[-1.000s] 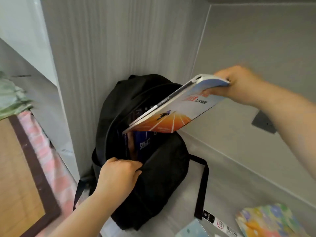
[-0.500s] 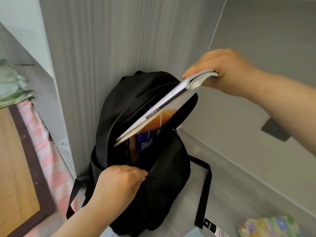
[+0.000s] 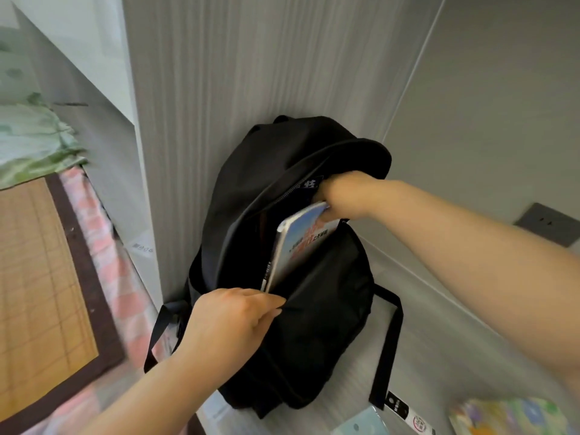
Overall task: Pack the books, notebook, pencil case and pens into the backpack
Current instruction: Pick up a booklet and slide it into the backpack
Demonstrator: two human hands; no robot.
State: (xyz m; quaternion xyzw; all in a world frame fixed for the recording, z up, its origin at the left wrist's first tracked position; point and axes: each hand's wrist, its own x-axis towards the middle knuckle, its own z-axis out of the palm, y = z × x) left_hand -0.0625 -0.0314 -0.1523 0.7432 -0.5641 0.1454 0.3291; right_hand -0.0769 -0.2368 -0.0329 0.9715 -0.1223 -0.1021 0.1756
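**packrat_22:** Quick one on this step. Going left to right: bed [image 3: 47,262] off to the left, then the left hand [image 3: 226,321] with its grip pinched on the front lip of the backpack [image 3: 314,324], pulling the mouth open. The book [image 3: 301,243] is roughly halfway into the main pocket, top end sticking out, and the right hand [image 3: 342,196] has its grip clamped on that upper corner, tucked under the flap. How would you finish it cleanly?

**zipped_up:** I'd keep the left hand pulling the lip toward you and down so the mouth stays wide, then feed the book straight down along the back panel. Spine first looks right. The risk is probably a lower corner snagging on a fold or the zipper edge, so steer, don't shove.

**packrat_22:** Room to move?

**zipped_up:** Tight on two sides. The bag leans against the wall panel [image 3: 219,89] in a corner, so there's no room behind it or to the left. The flap hangs over the right hand, so I'd pull that hand out toward you. On the right, the counter [image 3: 423,309] is open past the strap [image 3: 389,340], and a flowery item [image 3: 508,416] lies at the bottom right, well apart from the bag. I can't tell what that one is.
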